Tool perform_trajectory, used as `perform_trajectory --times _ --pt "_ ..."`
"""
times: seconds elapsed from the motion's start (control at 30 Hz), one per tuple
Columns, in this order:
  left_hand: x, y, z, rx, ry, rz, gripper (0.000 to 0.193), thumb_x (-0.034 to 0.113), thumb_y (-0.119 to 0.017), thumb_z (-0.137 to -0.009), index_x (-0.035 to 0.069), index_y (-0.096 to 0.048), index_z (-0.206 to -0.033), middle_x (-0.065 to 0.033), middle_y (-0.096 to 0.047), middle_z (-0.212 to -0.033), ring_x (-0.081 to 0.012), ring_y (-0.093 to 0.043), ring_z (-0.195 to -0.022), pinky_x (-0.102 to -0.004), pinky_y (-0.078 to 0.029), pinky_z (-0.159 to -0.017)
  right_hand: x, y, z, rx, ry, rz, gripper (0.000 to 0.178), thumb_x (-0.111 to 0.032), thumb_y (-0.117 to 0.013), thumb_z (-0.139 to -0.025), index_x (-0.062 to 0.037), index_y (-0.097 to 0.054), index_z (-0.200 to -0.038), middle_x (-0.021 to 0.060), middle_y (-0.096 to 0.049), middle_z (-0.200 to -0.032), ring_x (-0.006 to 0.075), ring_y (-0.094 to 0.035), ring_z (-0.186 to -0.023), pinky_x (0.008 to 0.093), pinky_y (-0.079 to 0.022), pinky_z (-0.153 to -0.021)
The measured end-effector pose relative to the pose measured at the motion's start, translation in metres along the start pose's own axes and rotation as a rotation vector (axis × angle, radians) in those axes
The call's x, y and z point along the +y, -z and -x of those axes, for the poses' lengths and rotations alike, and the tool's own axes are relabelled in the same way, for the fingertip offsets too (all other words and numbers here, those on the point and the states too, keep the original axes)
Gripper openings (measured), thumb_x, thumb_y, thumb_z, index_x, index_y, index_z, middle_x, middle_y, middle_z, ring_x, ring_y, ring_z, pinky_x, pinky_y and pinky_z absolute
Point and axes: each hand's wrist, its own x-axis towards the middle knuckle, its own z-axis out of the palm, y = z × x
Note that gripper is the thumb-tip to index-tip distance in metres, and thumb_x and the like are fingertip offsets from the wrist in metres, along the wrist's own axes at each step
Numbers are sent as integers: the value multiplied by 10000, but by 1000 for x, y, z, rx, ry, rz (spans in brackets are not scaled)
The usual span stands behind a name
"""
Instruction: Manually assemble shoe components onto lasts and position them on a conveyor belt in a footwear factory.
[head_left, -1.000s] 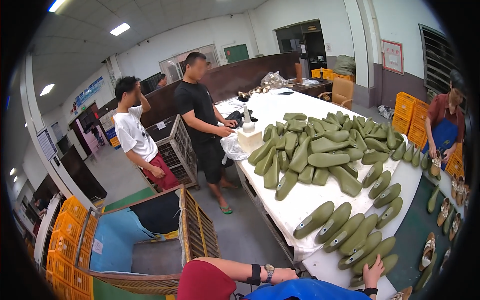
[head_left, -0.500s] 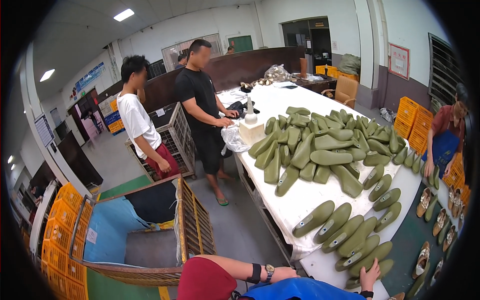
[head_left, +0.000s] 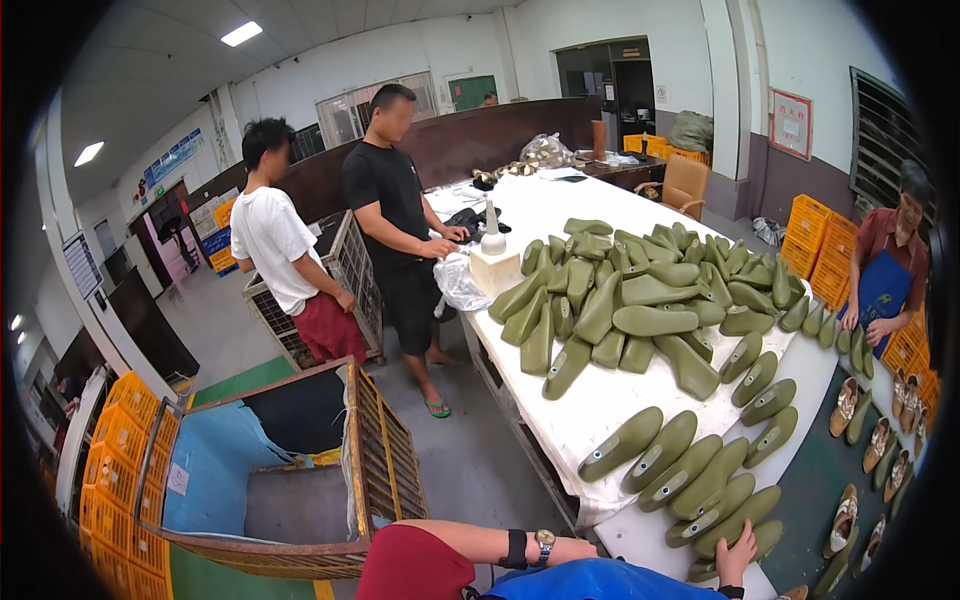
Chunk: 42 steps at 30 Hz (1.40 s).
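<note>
Green shoe lasts lie in a row at the near edge of the white table (head_left: 560, 440). My right hand (head_left: 735, 552) is on the nearest ones, its fingers and thumb curved around the end of a green shoe last (head_left: 745, 518). My left hand (head_left: 575, 549) rests by the table edge in front of my blue apron (head_left: 600, 580), a watch (head_left: 545, 540) on its wrist. Its fingers are mostly hidden, so I cannot tell whether it holds anything. Farther back, a large heap of green shoe lasts (head_left: 655, 320) covers the middle of the table.
A rusty cart (head_left: 385, 450) with blue lining stands left of the table, by stacked orange crates (head_left: 120, 480). Two people stand at the table's left side. At the right, a person in a blue apron (head_left: 885, 300) handles lasts beside several shoes (head_left: 845, 405) on a green surface.
The person in the white shirt has turned farther away and lowered a raised arm. My view has shifted slightly. My right hand stays at the same shoe lasts.
</note>
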Motion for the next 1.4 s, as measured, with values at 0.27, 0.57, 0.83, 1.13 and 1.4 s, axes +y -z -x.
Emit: perform_trajectory --times 0.27,0.57,0.83,1.13,1.4 --pt "4 12 -1 -12 21 -196 245 242 -542 -785 3 -592 -771 -222 -619 -727 -410 -591 -702 -468 -475 -618 -5 2 1 16 8 23 741 -175 -630 -715 -91 -304 -1375 230 -426 -1261 425 -396 -1120 475 -295 -1004" --pt "18 66 -53 -103 134 -456 484 195 -661 -722 43 -509 -1156 -174 -615 -785 -354 -608 -764 -437 -491 -663 -16 8 4 -35 -58 -53 761 -193 -655 -693 -99 -318 -1369 238 -411 -1268 460 -365 -1143 508 -277 -1022" --pt "-9 64 -155 96 128 -678 680 276 -708 -707 111 -433 -1307 -169 -543 -1109 -353 -488 -1107 -480 -421 -892 -29 17 1 -40 -86 -66 754 -209 -659 -682 -87 -333 -1351 232 -413 -1278 442 -358 -1199 511 -207 -1079" --pt "-35 34 -219 2 400 -649 1042 604 -658 -686 241 -81 -1475 -231 -259 -1449 -391 -223 -1350 -591 -113 -1070 -26 17 8 -32 -101 -82 761 -213 -660 -663 -74 -341 -1340 233 -413 -1271 414 -359 -1209 524 -179 -1091" --pt "-32 16 -234 61 413 -556 994 559 -692 -647 261 -198 -1456 -270 -6 -1490 -424 -103 -1375 -618 -173 -1039 -29 14 5 -34 -113 -85 761 -203 -662 -661 -75 -340 -1339 241 -409 -1274 417 -353 -1214 521 -179 -1088"
